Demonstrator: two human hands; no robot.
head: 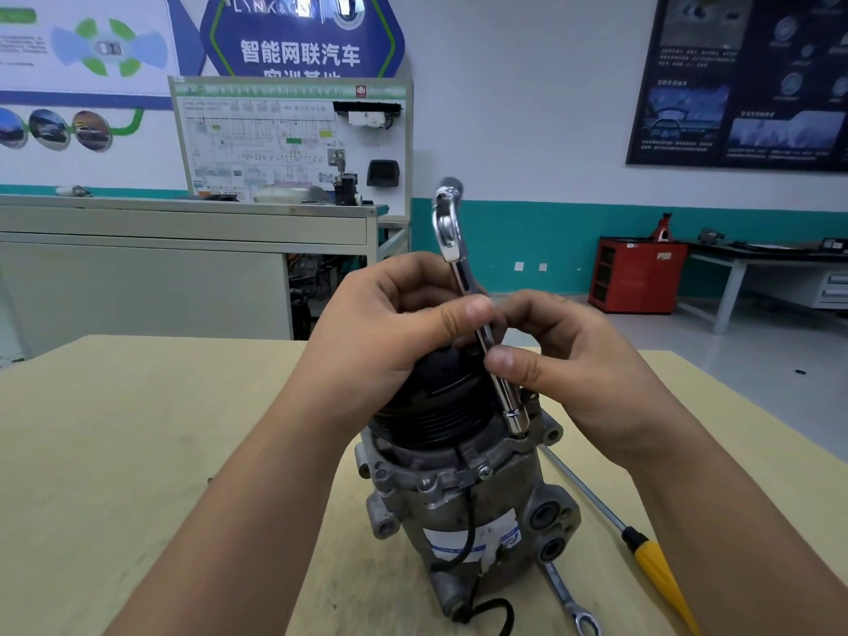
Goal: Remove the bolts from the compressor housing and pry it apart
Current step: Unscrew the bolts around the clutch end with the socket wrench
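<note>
With the left grip, clasps the black pulley atop the compressor, upright mid-surface; touches the tilted wrench with that thumb, socket down at the housing flange; pinches its shaft in the right grip; further right, spanner and yellow screwdriver lying beside the compressor.

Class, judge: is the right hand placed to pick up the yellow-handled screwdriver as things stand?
Probably not yet: the right hand pinches the socket wrench, so it is busy. The screwdriver lies uncovered on the table beside the compressor.
</note>
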